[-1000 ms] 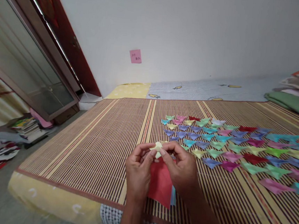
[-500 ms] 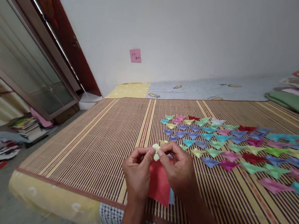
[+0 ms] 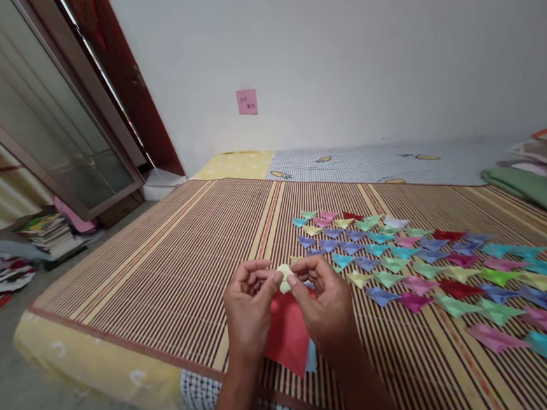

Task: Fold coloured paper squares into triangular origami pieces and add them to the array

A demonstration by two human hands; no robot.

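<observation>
A small pale-yellow folded paper (image 3: pixel 285 277) is pinched between my two hands. My left hand (image 3: pixel 251 305) grips its left side with thumb and fingers, and my right hand (image 3: pixel 325 302) grips its right side. Below them lies a stack of coloured paper sheets with a red sheet (image 3: pixel 288 337) on top; blue-toned edges show at its right. Rows of folded paper pieces (image 3: pixel 415 302) in many colours spread to the right of my hands. My right hand and forearm hide part of the mat and of the stack.
A striped bamboo mat (image 3: pixel 167 266) covers the bed. Folded green bedding (image 3: pixel 538 190) lies at the far right. A pink note (image 3: pixel 247 102) is stuck on the wall. Books (image 3: pixel 45 233) are piled at the left, near a glass-panelled door (image 3: pixel 71 104).
My left fingers have lifted and spread a little behind the pale-yellow paper. The paper stays between both hands, and the whole view has shifted slightly.
</observation>
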